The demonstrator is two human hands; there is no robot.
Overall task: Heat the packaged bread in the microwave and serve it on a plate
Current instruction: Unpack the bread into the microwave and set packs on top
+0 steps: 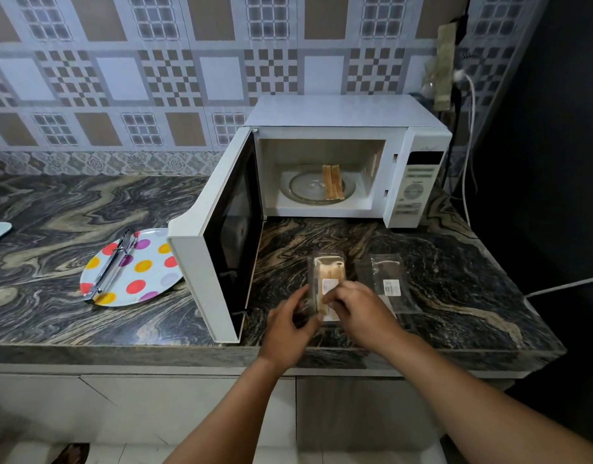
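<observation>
A dark marbled counter (pixel 87 202) runs under patterned wall tiles. Both arms reach forward: the left hand (pixel 290 324) and right hand (pixel 358 313) each pinch a clear bread pack (pixel 326 279) lying on the counter. The microwave (pixel 338 162) stands open, bread slices (pixel 332 186) on its turntable. Tongs (pixel 112 262) lie on a spotted plate (pixel 134 267). An empty wrapper (pixel 387 279) lies just beside the pack.

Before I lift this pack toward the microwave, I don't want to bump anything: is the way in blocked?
Nothing visible blocks it. The bread pack lies before the open microwave; its door swings left, and bread slices already stand on the turntable.
</observation>
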